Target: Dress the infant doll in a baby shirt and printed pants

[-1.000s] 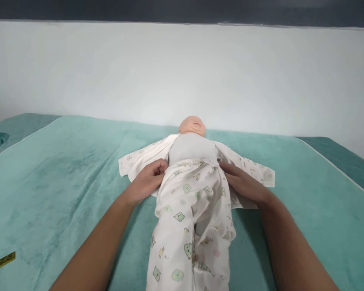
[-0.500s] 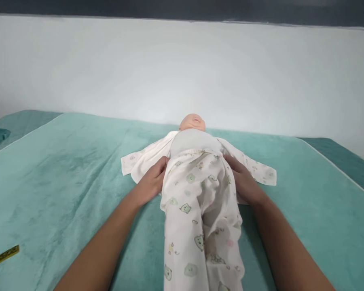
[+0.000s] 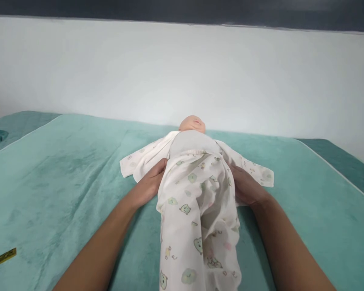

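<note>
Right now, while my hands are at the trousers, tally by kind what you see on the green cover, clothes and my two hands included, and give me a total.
Doll: 1
Printed trousers: 1
Printed top, spread open under the doll: 1
Yellow strip: 1
Hands, left hand and right hand: 2
Total: 6

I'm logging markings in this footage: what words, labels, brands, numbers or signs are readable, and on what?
None can be read.
Yellow strip at the left edge: dark marks, too blurred to read.
Patterned trousers: printed little figures, no legible words.
White top: small prints on the sleeves, too small to make out.
</note>
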Motion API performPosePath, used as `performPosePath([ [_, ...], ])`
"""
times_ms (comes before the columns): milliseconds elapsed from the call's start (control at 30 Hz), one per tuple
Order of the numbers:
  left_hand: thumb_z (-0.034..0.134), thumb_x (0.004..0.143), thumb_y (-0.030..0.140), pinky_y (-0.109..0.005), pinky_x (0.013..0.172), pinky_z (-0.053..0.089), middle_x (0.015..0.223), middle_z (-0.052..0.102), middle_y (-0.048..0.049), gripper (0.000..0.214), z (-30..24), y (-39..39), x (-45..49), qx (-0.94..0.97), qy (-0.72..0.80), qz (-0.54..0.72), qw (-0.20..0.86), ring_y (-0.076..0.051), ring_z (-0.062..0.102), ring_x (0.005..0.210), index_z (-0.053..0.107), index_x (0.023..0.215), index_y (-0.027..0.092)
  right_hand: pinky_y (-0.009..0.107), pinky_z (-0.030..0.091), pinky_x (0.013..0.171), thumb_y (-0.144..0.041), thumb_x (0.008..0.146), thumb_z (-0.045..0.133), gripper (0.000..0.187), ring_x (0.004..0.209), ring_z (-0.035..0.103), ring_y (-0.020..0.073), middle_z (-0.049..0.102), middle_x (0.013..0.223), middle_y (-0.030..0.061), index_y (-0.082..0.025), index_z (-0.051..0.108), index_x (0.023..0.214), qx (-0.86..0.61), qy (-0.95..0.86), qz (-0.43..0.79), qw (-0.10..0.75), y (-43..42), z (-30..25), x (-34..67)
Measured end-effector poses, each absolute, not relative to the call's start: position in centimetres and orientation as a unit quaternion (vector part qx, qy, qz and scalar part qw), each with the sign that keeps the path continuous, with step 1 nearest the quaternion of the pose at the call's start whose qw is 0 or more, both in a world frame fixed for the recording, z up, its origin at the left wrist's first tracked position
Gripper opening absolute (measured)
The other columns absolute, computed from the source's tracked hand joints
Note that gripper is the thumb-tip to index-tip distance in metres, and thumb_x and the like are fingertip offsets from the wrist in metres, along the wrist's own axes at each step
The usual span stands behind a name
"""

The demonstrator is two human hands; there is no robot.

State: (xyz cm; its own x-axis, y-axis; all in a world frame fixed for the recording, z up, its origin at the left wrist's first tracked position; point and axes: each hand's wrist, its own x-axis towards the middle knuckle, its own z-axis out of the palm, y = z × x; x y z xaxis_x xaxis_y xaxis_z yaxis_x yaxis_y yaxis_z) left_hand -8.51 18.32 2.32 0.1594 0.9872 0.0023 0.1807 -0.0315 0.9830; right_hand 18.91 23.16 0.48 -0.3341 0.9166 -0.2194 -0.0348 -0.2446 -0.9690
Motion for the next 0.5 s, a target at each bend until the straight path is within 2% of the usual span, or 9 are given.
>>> performPosePath([
  [133,0.050,0.090,0.045,-0.033,0.097,0.043,0.117,0.067,-0.0024,0.031,2.4,18.3,-8.9,0.620,0.484,0.394,0.476,-0.025,0.058,0.109,0.068,0.111,0.029,0.042,0.052,0.081,-0.062,0.080,0.061,0.044,0.091,0.065,0.0298,0.075,0.087,0.0060,-0.024,0.076,0.099,-0.479,-0.576,0.579,0.323,23.1,0.8,19.4],
  [200,0.047,0.092,0.049,-0.034,0.103,0.040,0.123,0.066,-0.0022,0.037,2.2,18.5,-9.1,0.625,0.489,0.381,0.474,-0.026,0.056,0.116,0.069,0.114,0.030,0.042,0.052,0.083,-0.063,0.083,0.057,0.047,0.091,0.066,0.0293,0.075,0.088,0.0051,-0.023,0.076,0.100,-0.486,-0.616,0.550,0.285,23.1,1.1,19.6],
  [367,0.048,0.090,0.057,-0.036,0.107,0.038,0.123,0.068,-0.0034,0.045,1.8,18.6,-9.2,0.600,0.527,0.382,0.465,-0.029,0.055,0.121,0.071,0.115,0.028,0.042,0.050,0.090,-0.068,0.084,0.050,0.056,0.095,0.066,0.0307,0.075,0.094,0.0054,-0.020,0.077,0.098,-0.501,-0.677,0.502,0.196,22.8,1.9,19.9],
  [500,0.051,0.088,0.058,-0.038,0.107,0.039,0.125,0.067,-0.0047,0.047,1.9,18.5,-8.9,0.541,0.520,0.433,0.499,-0.029,0.053,0.124,0.070,0.118,0.026,0.045,0.044,0.103,-0.075,0.082,0.046,0.065,0.117,0.058,0.0345,0.073,0.110,0.0068,-0.023,0.075,0.107,-0.514,-0.683,0.483,0.189,22.5,1.7,20.0],
])
